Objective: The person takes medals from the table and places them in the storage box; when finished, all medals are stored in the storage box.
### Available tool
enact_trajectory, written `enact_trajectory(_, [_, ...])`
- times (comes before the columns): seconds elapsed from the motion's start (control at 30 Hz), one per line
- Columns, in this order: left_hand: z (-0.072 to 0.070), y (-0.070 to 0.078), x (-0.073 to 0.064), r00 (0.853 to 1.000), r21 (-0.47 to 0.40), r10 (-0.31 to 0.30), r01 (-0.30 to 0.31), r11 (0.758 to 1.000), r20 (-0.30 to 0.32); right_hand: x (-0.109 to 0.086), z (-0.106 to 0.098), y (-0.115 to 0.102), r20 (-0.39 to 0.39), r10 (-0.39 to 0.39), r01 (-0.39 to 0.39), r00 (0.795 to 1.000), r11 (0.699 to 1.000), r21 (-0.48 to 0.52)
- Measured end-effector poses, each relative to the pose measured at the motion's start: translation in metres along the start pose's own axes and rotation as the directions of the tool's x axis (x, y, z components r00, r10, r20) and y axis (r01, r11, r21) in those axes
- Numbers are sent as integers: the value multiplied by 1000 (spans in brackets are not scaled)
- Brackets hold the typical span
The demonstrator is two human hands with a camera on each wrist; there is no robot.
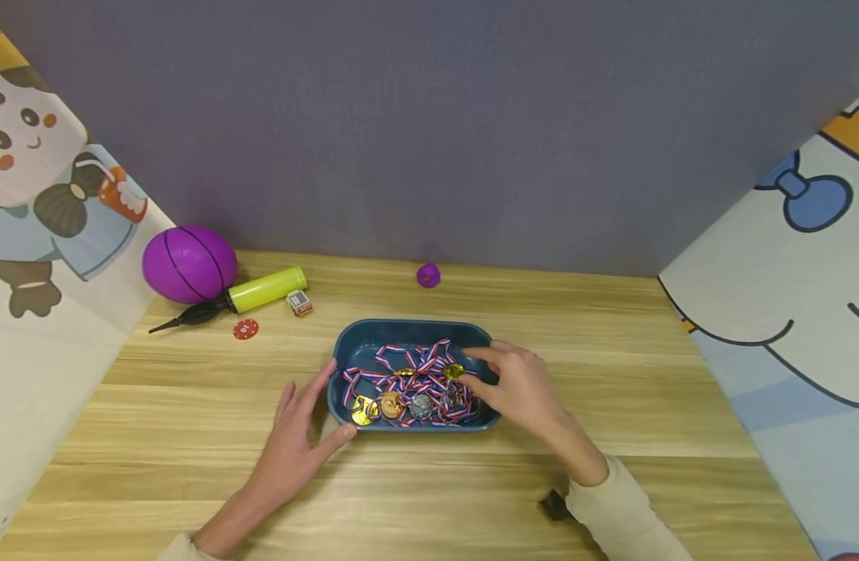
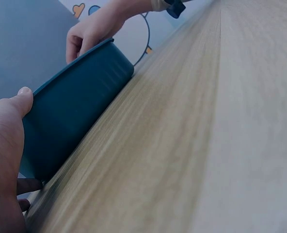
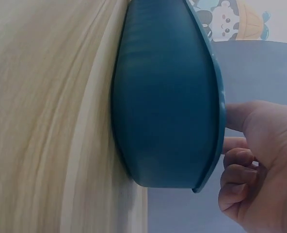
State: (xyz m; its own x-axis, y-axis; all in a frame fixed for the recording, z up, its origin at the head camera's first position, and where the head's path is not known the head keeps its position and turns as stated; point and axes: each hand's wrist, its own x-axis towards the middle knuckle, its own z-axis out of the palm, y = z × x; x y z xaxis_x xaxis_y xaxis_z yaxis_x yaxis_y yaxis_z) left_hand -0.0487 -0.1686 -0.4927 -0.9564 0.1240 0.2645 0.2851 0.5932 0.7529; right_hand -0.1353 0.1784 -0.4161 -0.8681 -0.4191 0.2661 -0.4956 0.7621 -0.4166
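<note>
A dark teal tub (image 1: 411, 321) on the wooden table holds several medals on red, white and blue ribbons (image 1: 394, 354). Along its near side lie a gold medal (image 1: 364, 411), a bronze-coloured medal (image 1: 390, 404) and a silver medal (image 1: 421, 406). My left hand (image 1: 289, 448) rests against the tub's left end, fingers spread, thumb at the near rim. Over the right rim, my right hand (image 1: 521, 386) reaches in, thumb and index finger apart beside another gold medal (image 1: 454, 372). Its other fingers are curled in the right wrist view, where the tub wall hides the fingertips.
At the back left are a purple ball (image 1: 189, 265), a yellow-green hand pump (image 1: 266, 290), a small box (image 1: 299, 303) and a red poker chip (image 1: 245, 329). A small purple object (image 1: 428, 275) lies near the grey back partition (image 1: 429, 140). A black object (image 1: 554, 505) is beside the right sleeve.
</note>
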Motion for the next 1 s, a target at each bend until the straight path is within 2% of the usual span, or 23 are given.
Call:
enact_trajectory(0.37, [-1, 0, -1, 1000, 14, -11, 11, 1000, 1, -11, -7, 12, -126, -7, 16, 992, 997, 71])
enact_trajectory(0.6, [-1, -3, -1, 1000, 19, 8, -8, 1000, -6, -19, -11, 19, -144, 35, -15, 989, 991, 137])
enact_trajectory(0.83, [-2, -2, -3, 1000, 3, 17, -17, 1000, -8, -32, -17, 31, -177, 41, -18, 983, 991, 134])
enact_trajectory(1.0, [-2, -1, -2, 998, -45, 42, -45, 998, -49, -41, -23, 42, -195, 55, -31, 979, 992, 123])
